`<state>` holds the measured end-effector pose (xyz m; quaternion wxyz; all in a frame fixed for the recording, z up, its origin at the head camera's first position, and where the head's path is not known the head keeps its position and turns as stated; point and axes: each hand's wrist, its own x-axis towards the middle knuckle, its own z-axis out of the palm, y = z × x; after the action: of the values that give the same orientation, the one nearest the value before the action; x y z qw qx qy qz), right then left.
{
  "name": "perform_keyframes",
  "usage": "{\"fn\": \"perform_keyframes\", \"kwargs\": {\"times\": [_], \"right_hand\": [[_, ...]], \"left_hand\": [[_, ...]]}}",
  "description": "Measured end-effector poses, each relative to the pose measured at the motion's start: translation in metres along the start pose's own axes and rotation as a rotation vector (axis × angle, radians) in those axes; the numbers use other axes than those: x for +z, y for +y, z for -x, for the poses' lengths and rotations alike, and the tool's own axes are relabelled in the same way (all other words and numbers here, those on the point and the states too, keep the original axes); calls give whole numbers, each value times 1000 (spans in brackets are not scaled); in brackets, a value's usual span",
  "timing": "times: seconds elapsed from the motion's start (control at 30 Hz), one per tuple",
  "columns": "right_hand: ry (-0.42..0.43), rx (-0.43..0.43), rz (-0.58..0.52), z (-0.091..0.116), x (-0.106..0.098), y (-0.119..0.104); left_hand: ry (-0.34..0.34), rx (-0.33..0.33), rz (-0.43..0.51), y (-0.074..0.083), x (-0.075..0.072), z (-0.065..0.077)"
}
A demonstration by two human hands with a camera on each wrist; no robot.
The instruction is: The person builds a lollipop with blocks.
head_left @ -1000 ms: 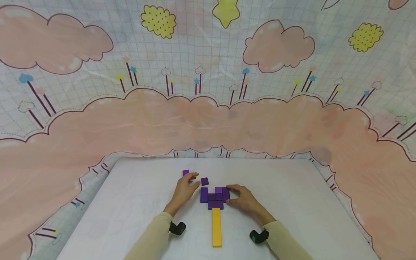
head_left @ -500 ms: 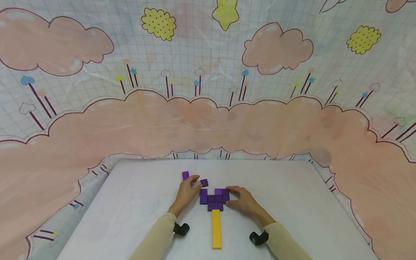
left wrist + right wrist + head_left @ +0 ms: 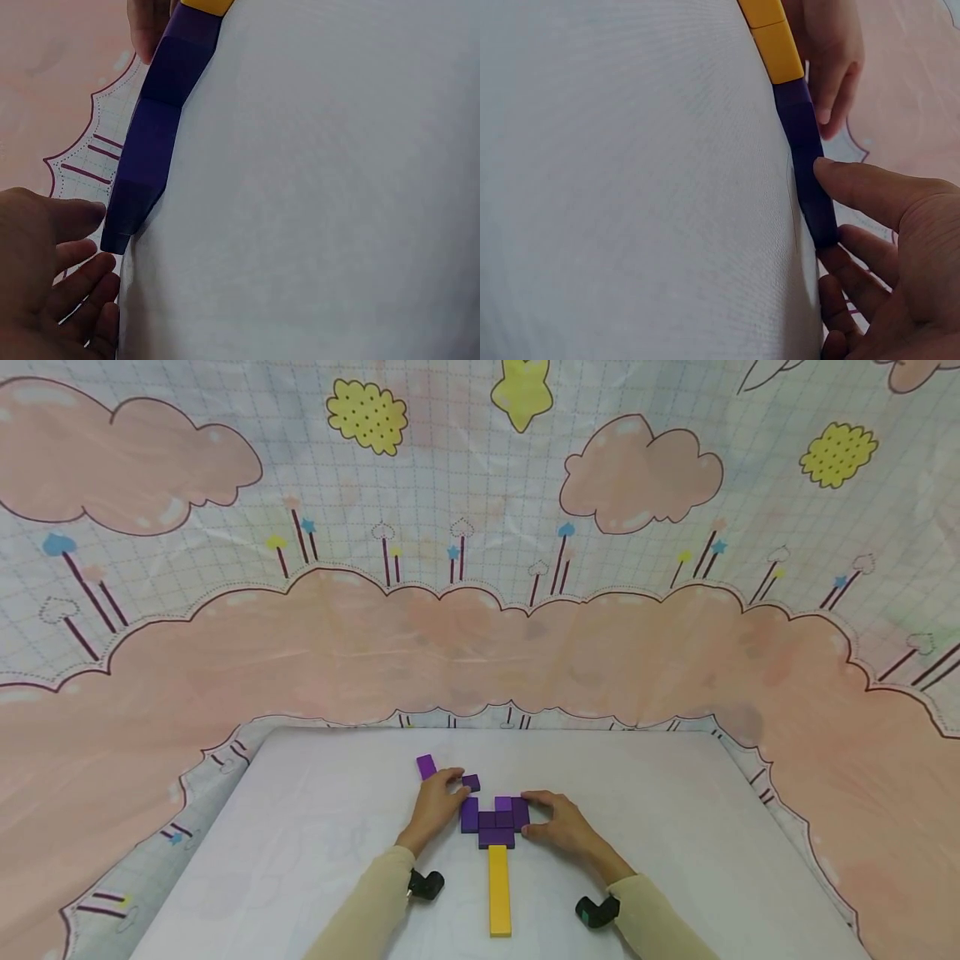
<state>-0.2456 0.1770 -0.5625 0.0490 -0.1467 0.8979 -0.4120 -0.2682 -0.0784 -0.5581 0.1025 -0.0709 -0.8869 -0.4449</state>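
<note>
My left hand [image 3: 433, 806] has its thumb and index finger around the left side of a small purple block [image 3: 471, 782], apparently pinching it. That block stands slightly tilted just beyond the joined purple blocks. My right hand [image 3: 562, 822] grips the ends of an upright dark purple block [image 3: 521, 814], index finger at the far end and thumb at the near end. Between the hands, a wide purple block [image 3: 497, 838], a left upright purple block [image 3: 469, 815] and several small ones lie edge to edge. Long yellow bar [image 3: 499, 892] extends toward me below them.
A brighter purple block [image 3: 426, 767] lies slantwise beyond the left hand, partly hidden by it. Everything lies on a white table [image 3: 675, 793]. Behind hangs a patterned cloth [image 3: 480, 643] with clouds. Each wrist wears a black camera [image 3: 597, 912].
My left hand has moved right and reached the small purple block. The brighter purple block behind it has turned slightly. My right hand keeps its place on the upright block.
</note>
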Motion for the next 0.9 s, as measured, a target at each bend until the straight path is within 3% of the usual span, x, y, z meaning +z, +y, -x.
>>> {"fn": "perform_keyframes", "kwargs": {"times": [0.23,0.9], "right_hand": [[-6,4,-10,0,0,-2],[-2,-15,3,-1,0,-4]], "left_hand": [[27,53,-66,0,1,-3],[17,-7,-47,6,1,-6]]}}
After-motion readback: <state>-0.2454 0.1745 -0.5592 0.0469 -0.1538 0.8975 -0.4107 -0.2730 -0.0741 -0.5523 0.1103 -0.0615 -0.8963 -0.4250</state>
